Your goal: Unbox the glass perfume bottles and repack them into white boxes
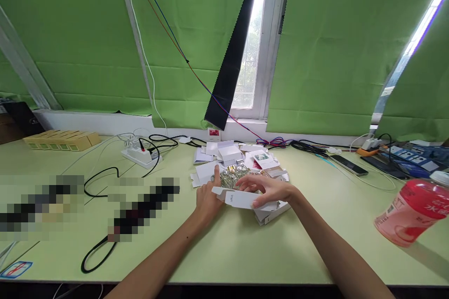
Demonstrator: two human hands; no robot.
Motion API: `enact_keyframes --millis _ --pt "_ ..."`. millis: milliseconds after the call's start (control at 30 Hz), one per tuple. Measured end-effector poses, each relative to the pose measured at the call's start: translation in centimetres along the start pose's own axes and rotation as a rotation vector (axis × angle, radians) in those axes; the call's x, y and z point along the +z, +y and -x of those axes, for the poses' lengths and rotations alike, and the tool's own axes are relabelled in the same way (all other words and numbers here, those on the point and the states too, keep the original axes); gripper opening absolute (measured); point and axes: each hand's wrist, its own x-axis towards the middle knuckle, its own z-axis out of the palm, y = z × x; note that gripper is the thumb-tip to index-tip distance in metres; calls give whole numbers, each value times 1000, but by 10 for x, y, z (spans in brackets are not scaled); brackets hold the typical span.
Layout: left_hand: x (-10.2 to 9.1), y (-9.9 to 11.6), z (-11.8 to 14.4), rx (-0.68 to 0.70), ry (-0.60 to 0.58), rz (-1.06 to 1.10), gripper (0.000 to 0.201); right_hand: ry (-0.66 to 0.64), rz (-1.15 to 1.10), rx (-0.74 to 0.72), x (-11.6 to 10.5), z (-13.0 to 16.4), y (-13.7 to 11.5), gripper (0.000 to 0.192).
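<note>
My left hand (207, 198) grips the left end of a flat white cardboard box (242, 198), with the index finger raised. My right hand (267, 188) lies over the box's right side, thumb under its front edge. Both hands hold the box just above the pale green table (238, 247). Behind the box lies a heap of small shiny metal pieces (234, 175) amid loose white cards and folded boxes (228, 153). More flat white boxes are stacked under my right hand.
A white power strip (139, 154) with black cables sits at the back left, near a row of yellow boxes (61, 140). A pink drink bottle (410, 212) stands at the right. Phones and a blue item lie at the back right.
</note>
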Motion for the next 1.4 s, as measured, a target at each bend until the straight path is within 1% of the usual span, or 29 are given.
enact_keyframes --millis 167,333,533,733,867,1000,1133,1200,1267,1333,1400 --pt "4 -3 -5 13 17 12 92 39 32 -12 1 -5 -4 67" --pt "10 -7 -11 26 36 28 90 53 57 -5 -1 -9 1 67" --pt "13 -9 -17 40 76 64 85 92 81 -7 -3 -13 1 64" --pt "13 -10 -22 37 67 86 86 111 108 -2 -4 -17 2 65" --pt "12 -11 -24 24 54 109 83 129 93 -12 -4 -16 5 64" --pt "11 -13 -26 52 55 173 76 131 21 -19 -3 -12 7 67" --pt "9 -15 -28 41 55 174 72 137 -42 -33 -1 -7 10 66" --pt "7 -16 -28 32 85 187 72 169 -66 -69 2 -5 11 67" --pt "5 -17 -29 41 142 233 71 229 -74 -129 5 -4 10 70" --pt "4 -18 -28 73 216 328 68 314 -72 -196 11 -3 7 73" --pt "6 -17 -27 140 286 455 60 420 -79 -246 19 -4 3 76"
